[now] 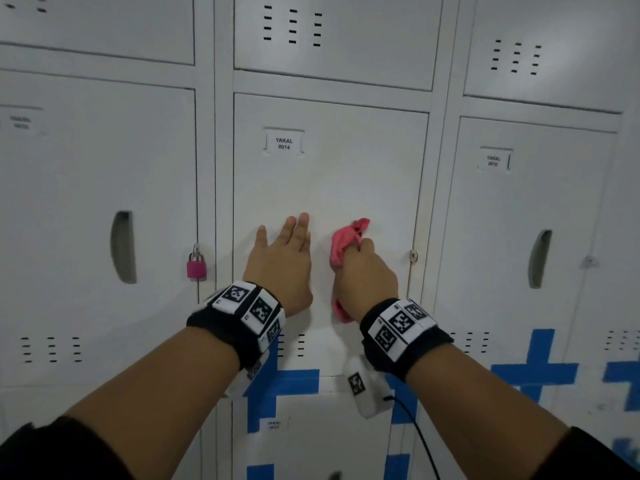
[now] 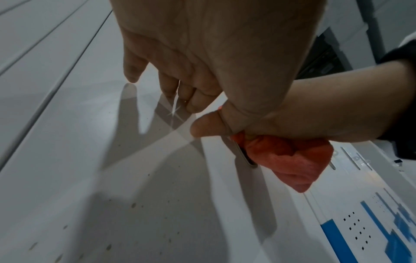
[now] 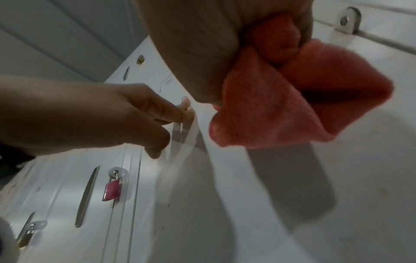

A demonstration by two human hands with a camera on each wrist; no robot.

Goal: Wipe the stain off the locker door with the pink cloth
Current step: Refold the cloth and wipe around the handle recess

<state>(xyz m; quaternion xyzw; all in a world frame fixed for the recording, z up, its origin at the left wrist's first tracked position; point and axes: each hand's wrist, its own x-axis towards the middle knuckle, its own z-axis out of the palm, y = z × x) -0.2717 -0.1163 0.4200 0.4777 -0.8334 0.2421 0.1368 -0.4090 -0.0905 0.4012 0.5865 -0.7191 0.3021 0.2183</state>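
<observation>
The pale grey locker door [image 1: 346,174], labelled YAKAL 0014, fills the middle of the head view. My left hand [image 1: 287,244] lies flat against it with straight fingers, and the fingertips [image 3: 186,113] touch the metal. Just to its right, my right hand [image 1: 367,271] grips the bunched pink cloth [image 1: 343,244] against the door. Cloth ends stick out above and below the fist [image 3: 292,99]. The head view shows no distinct stain. In the left wrist view, small dark specks [image 2: 133,204] dot the door below my left hand [image 2: 202,53], and the cloth [image 2: 288,160] hangs from the right hand [image 2: 315,115].
A pink padlock [image 1: 196,266] hangs on the left neighbour's hasp. The wiped door's bare hasp [image 1: 413,255] sits at its right edge. Neighbouring lockers have recessed handles [image 1: 123,247] [image 1: 538,258]. Blue tape [image 1: 284,379] crosses the lower lockers.
</observation>
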